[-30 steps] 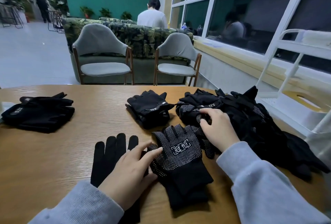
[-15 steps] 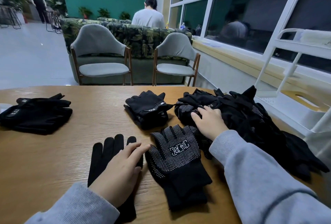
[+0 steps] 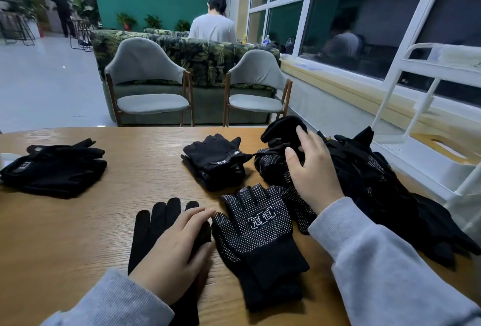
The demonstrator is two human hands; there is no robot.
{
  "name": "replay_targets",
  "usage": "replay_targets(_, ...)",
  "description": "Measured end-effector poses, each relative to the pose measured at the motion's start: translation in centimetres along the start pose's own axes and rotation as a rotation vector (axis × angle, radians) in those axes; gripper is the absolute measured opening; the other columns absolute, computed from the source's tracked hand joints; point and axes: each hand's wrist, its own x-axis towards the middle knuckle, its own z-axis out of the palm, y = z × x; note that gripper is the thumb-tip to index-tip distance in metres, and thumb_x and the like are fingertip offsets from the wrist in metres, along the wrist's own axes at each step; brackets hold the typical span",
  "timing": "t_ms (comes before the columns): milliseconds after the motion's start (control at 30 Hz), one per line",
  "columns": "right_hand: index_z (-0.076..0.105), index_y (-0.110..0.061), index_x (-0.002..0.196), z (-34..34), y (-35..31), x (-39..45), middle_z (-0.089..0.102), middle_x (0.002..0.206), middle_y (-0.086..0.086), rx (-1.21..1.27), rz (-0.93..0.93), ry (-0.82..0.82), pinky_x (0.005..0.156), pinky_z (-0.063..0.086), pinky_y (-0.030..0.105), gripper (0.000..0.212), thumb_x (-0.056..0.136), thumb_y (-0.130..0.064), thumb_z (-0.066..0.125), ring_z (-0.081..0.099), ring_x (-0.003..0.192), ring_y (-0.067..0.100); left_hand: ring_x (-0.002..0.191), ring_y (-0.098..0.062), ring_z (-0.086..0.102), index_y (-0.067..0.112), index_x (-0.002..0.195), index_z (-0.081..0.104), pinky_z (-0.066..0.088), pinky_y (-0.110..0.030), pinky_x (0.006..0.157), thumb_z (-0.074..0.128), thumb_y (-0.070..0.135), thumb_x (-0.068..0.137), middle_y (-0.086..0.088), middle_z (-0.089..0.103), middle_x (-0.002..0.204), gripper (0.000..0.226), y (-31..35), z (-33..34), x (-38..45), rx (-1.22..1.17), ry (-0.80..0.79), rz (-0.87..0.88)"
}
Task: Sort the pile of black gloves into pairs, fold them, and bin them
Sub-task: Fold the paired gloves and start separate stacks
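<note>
Wooden desk (image 3: 78,221): right hand (image 3: 312,177) has lifted a glove (image 3: 282,127) off the pile (image 3: 377,182), grip pinching it, seeking a match. Left hand (image 3: 174,255) lies spread on plain glove (image 3: 153,221).

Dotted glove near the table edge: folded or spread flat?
Spread flat. The dotted glove lies palm-up on the table, fingers extended, cuff unfolded, logo fully visible.

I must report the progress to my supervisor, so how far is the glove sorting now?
Done: two folded stacks lie on the table, one far left, one at the middle. In hand: the left hand rests on a plain glove beside a dotted glove, while the right hand lifts a glove from the pile. Left: most of the pile, and nothing shows as binned.
</note>
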Motion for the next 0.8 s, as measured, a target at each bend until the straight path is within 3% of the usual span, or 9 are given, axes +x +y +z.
replay_targets(100,0.034,-0.010,0.144,-0.5,-1.8,-0.2,0.039,0.143,0.006,0.038,-0.075,0.016,0.109,0.032,0.042,0.051,0.096,-0.020,0.048,0.040,0.129,0.023,0.124,0.022,0.024,0.050,0.129,0.034,0.013,0.003,0.097,0.036,0.057,0.078,0.022,0.033,0.137,0.051,0.8,-0.6,0.2,-0.051,0.080,0.025)
replay_targets(300,0.029,-0.013,0.146,0.0,-5.6,-1.9,0.032,0.149,0.002,0.085,-0.187,-0.096,0.115,0.019,0.029,0.056,0.094,-0.025,0.045,0.024,0.137,0.013,0.125,-0.001,0.044,0.036,0.136,0.039,0.033,-0.011,0.100,0.047,0.035,0.087,0.013,0.037,0.142,0.049,3.7,-2.6,0.9,-0.084,0.324,0.191)
replay_targets(433,0.030,-0.013,0.146,0.6,-7.6,-2.9,0.033,0.148,0.001,0.066,-0.266,-0.175,0.104,0.004,0.004,0.062,0.088,-0.033,0.039,0.023,0.131,0.008,0.127,-0.011,0.046,0.037,0.138,0.035,0.040,-0.023,0.100,0.048,0.034,0.086,0.012,0.030,0.147,0.054,4.1,-3.6,1.5,-0.101,0.391,0.204)
replay_targets(500,0.032,-0.013,0.145,0.9,-8.2,-3.4,0.035,0.146,0.002,0.050,-0.315,-0.218,0.099,0.000,-0.002,0.061,0.088,-0.033,0.038,0.023,0.125,0.008,0.128,-0.014,0.045,0.041,0.139,0.030,0.041,-0.025,0.100,0.048,0.036,0.085,0.015,0.026,0.148,0.057,3.8,-4.0,1.9,-0.125,0.408,0.182)
replay_targets(667,0.041,-0.012,0.141,2.2,-9.0,-4.5,0.044,0.140,0.001,0.083,-0.396,-0.279,0.106,0.016,0.014,0.058,0.089,-0.037,0.038,0.034,0.122,0.013,0.129,-0.009,0.042,0.045,0.139,0.023,0.039,-0.021,0.100,0.047,0.036,0.082,0.025,0.021,0.145,0.063,2.7,-4.4,2.6,-0.123,0.430,0.123)
replay_targets(733,0.046,-0.009,0.138,2.6,-9.2,-4.7,0.048,0.136,0.003,0.106,-0.447,-0.285,0.105,0.019,0.014,0.057,0.088,-0.035,0.039,0.037,0.118,0.014,0.128,-0.006,0.041,0.042,0.140,0.024,0.042,-0.025,0.096,0.055,0.023,0.083,0.022,0.027,0.142,0.068,2.2,-4.5,2.7,-0.107,0.445,0.113)
replay_targets(800,0.048,-0.008,0.135,2.8,-9.4,-4.8,0.051,0.133,0.004,0.119,-0.487,-0.297,0.104,0.020,0.013,0.054,0.087,-0.031,0.042,0.040,0.115,0.014,0.123,0.001,0.040,0.037,0.140,0.029,0.044,-0.019,0.091,0.060,0.006,0.081,0.012,0.036,0.136,0.073,1.7,-4.5,2.8,-0.098,0.456,0.109)
